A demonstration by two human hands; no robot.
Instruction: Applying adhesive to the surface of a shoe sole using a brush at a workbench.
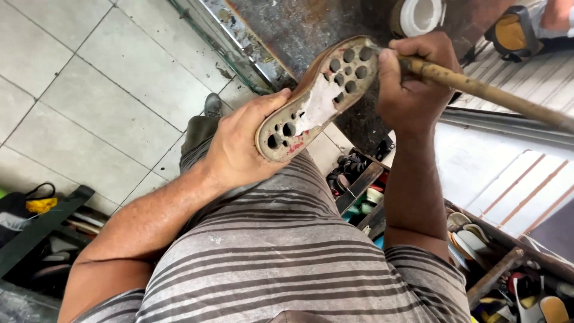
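Head view: left hand (239, 146) grips a shoe sole (317, 98) at its lower end, underside up, round holes showing, held above the lap. Right hand (412, 81) is clenched around a long wooden handle (490, 93) at the sole's upper end. Below right, an open wooden tray (502, 269) holds insoles and scraps. Left, a dark shelf (42, 230) holds flat soles.

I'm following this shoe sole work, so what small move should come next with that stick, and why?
Probably draw the stick from the toe end toward the middle of the sole. The right hand holds its tip at the toe end, where round holes show, while the white patch covers only the middle. The left hand grips the heel end, sole turned up, so it looks steady enough.
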